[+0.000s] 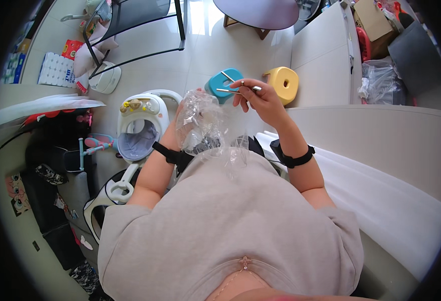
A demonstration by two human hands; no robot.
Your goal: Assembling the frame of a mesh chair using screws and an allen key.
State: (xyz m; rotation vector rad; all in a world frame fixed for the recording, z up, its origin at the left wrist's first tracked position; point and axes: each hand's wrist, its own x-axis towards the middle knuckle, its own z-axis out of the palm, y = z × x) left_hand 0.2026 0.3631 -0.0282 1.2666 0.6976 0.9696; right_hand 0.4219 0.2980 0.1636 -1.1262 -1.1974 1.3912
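A crumpled clear plastic bag is bunched up in front of my body, its lower end hanging against my shirt. My left hand grips it from the left side, and the plastic covers most of the fingers. Something whitish shows through the film, but I cannot make out what it is. To the right of the bag, my right hand is raised, closed around two thin metal sticks that look like chopsticks. Their tips point left, toward the space above the bag.
Past my hands, a blue stool and a yellow stool stand on the tiled floor. At left are a white baby walker and a black-framed chair. A pale cabinet top runs along the right, beside white sheeting.
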